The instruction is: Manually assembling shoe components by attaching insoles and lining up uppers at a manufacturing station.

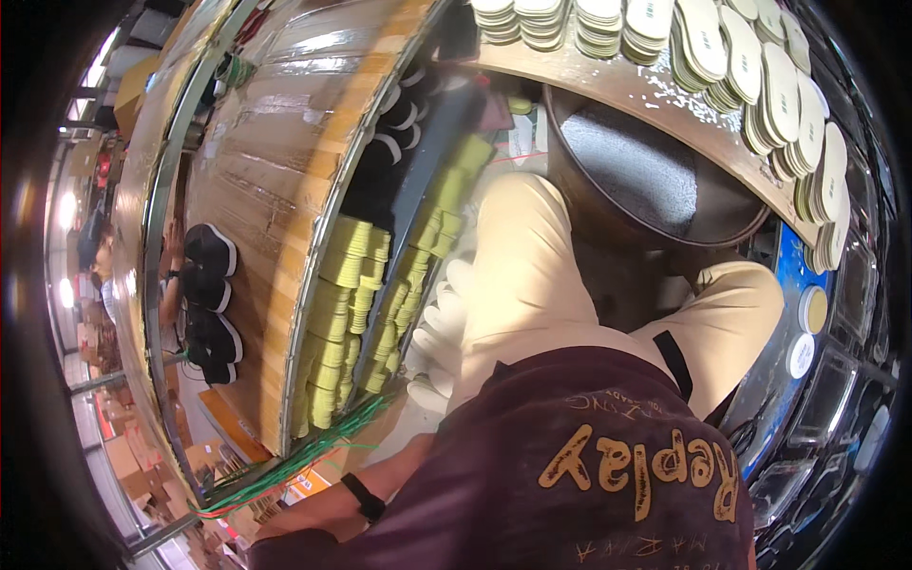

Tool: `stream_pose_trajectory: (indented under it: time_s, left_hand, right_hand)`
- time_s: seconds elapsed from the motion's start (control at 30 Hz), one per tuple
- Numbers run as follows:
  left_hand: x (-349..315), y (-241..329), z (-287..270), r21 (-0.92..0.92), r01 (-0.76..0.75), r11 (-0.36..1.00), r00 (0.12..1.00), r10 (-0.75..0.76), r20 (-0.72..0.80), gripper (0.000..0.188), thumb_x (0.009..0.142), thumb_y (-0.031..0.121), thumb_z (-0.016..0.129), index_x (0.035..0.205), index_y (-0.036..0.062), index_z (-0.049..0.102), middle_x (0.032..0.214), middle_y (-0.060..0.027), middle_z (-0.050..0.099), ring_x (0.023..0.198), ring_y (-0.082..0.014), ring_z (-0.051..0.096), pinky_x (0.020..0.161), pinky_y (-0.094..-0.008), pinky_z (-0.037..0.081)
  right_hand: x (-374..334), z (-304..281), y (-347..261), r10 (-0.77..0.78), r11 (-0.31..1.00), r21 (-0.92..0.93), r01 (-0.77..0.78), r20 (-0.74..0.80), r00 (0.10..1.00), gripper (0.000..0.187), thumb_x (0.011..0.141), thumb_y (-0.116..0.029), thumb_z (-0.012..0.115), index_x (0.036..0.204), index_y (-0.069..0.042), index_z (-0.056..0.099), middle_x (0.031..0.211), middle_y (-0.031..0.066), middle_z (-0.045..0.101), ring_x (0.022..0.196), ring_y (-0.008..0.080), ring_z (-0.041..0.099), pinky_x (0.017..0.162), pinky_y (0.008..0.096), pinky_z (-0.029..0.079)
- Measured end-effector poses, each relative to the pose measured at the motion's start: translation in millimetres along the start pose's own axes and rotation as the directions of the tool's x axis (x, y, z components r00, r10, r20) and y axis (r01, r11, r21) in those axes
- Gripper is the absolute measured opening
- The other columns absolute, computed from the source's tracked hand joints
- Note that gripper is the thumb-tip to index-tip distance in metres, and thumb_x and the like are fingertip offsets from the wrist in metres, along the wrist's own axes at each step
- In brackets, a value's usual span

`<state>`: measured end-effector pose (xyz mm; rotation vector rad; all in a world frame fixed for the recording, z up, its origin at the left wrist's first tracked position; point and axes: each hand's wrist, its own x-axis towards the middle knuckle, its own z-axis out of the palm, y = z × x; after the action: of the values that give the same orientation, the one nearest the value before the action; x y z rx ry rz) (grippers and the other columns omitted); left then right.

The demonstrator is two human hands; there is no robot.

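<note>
My left hand (410, 459) is low beside my dark shirt, its forearm crossing from the lower left with a black wristband. Its fingers are hidden behind the shirt, so I cannot make out what it touches. Nearest to it are a bundle of green and red cords or straps (313, 463) and some white sole-shaped pieces (432, 332) by my leg. My right hand does not show. In front of my knees stands a large round brown tub (655, 233) with a grey speckled inside. Stacks of pale insoles (698, 43) line the curved wooden board (608, 81) above it.
Left, a shelf holds yellow-green stacked pieces (332, 323). Black shoes with white soles (211, 304) stand on a brown wood-patterned surface (256, 237); another person's arm (171, 285) shows beyond. Right are a blue surface (784, 380) with round discs (803, 353) and dark trays (836, 380).
</note>
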<state>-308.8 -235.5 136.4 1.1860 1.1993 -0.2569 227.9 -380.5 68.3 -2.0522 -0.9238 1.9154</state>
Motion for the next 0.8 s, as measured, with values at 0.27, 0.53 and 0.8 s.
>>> stream_pose_trajectory:
  time_s: [0.27, 0.53, 0.8]
  left_hand:
    - [-4, -15, 23, 0.176, 0.076, 0.981, 0.997, -0.072, -0.03, 0.031, 0.08, 0.008, 0.07, 0.107, 0.0044, 0.055, 0.087, -0.0148, 0.067, 0.086, -0.0272, 0.066, 0.075, -0.0345, 0.051]
    - [9, -6, 18, 0.368, 0.136, 0.92, 0.99, -0.117, -0.073, 0.031, 0.08, 0.007, 0.069, 0.108, 0.0058, 0.055, 0.088, -0.0157, 0.067, 0.086, -0.0293, 0.066, 0.076, -0.0351, 0.051]
    - [-16, -8, -12, 0.543, 0.188, 0.818, 0.982, -0.139, -0.131, 0.031, 0.081, 0.006, 0.068, 0.109, 0.007, 0.054, 0.089, -0.0165, 0.067, 0.087, -0.0312, 0.066, 0.076, -0.0356, 0.052]
  right_hand:
    - [16, 11, -58, -0.029, 0.999, 0.042, 0.03, -0.017, 0.999, 0.029, 0.085, -0.01, 0.067, 0.11, 0.005, 0.061, 0.096, 0.0063, 0.067, 0.085, 0.0091, 0.06, 0.074, 0.0263, 0.049]
    - [14, 16, -85, -0.073, 0.992, 0.097, 0.078, -0.058, 0.996, 0.03, 0.085, -0.009, 0.067, 0.11, 0.005, 0.061, 0.095, 0.0065, 0.067, 0.084, 0.0091, 0.06, 0.073, 0.0264, 0.05]
    - [1, 30, -101, -0.134, 0.974, 0.17, 0.152, -0.108, 0.985, 0.03, 0.085, -0.009, 0.067, 0.11, 0.005, 0.06, 0.094, 0.0066, 0.067, 0.083, 0.0091, 0.06, 0.072, 0.0265, 0.05]
